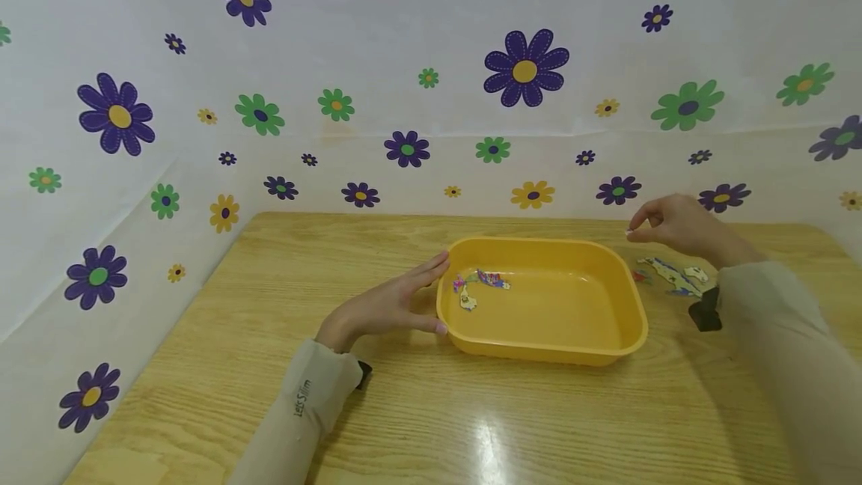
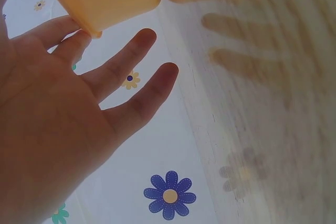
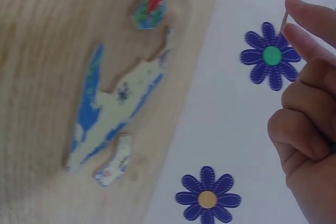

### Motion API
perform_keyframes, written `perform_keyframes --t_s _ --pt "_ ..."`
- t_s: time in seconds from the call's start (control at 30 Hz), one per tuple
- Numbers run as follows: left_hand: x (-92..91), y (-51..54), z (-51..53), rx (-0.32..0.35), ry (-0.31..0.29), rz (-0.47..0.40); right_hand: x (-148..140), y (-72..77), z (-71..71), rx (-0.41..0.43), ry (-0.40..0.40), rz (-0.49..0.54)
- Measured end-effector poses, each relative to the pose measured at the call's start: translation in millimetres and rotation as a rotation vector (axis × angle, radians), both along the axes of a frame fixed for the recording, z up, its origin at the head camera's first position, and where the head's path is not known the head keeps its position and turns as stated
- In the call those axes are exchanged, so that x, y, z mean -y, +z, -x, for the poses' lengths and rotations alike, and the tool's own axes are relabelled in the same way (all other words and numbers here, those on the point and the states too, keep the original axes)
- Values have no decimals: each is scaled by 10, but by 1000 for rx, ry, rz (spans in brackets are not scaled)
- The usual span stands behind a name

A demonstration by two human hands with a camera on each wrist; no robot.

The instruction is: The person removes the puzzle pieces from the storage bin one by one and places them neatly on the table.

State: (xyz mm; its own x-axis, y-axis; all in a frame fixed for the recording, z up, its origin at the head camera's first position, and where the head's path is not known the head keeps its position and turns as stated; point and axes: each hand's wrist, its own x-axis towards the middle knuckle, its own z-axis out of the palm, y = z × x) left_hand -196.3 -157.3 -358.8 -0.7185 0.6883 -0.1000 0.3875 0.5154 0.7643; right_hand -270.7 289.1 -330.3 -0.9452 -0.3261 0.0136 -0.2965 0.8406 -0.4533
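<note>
Right hand (image 1: 680,227) pinched a thin piece (image 3: 284,23) near a yellow tray (image 1: 552,313)

The tray stood on a wooden table (image 1: 269,403), between the two hands. Patterned pieces (image 1: 468,299) lay inside its left end, too small in the head view to count surely. To its right, beside the right sleeve (image 1: 774,328) and a black wrist fitting (image 1: 705,311), lay a long blue-and-cream piece (image 3: 123,95), a red-and-green piece (image 3: 151,6) and a small curved piece (image 3: 114,161). A flowered sheet (image 1: 404,43) hung behind the table.

The left hand (image 1: 393,305) had its fingers straight and spread against the tray's left side. The right hand held its piece between thumb and forefinger, above the table beyond the tray's far right corner, the other fingers curled in.

The held piece showed edge-on in the right wrist view, so its pattern could not be told; that view cut the hand off at the right edge. The left wrist view caught only part of the tray. Dark lettering on the left sleeve (image 1: 299,425) seemed to read "LetsSlim".
</note>
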Motion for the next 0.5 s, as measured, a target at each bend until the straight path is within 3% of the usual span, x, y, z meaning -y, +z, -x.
perform_keyframes --t_s 0.2,0.5 --pt "12 -4 0 -9 -3 -4 -23 -140 75 7 -40 -36" --pt "6 -13 3 -21 -13 -1 -26 -181 77 -2 -31 -69"
